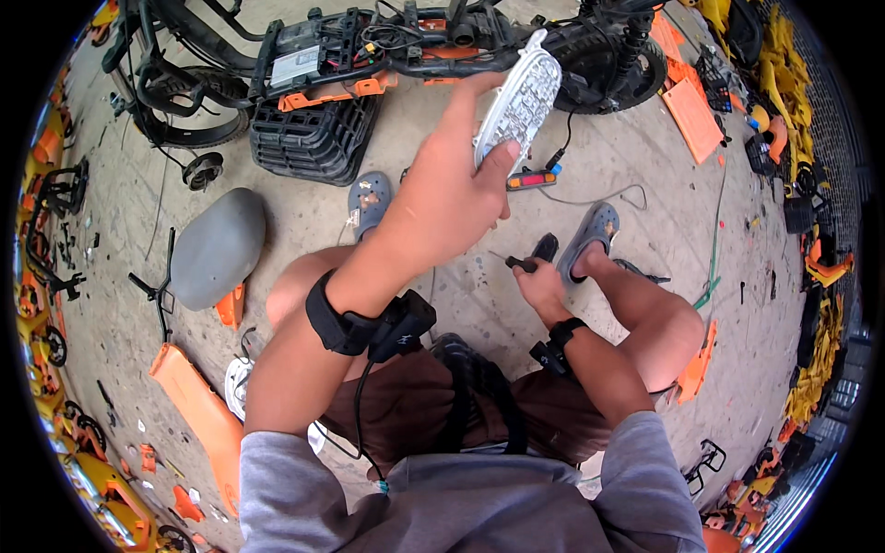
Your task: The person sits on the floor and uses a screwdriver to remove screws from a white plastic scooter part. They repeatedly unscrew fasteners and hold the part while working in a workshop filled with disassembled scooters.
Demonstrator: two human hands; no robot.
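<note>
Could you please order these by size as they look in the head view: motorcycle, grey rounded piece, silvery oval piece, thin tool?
1. Motorcycle
2. Grey rounded piece and silvery oval piece: unranked, the silvery one being held nearer the camera
3. Thin tool

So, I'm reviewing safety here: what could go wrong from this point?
The left hand holds the silvery oval part up off the hard floor, so a slip might damage it. The right hand grips a thin-shafted tool near bare legs, which it could scratch. A loose cable near the right clog might snag a foot.
</note>
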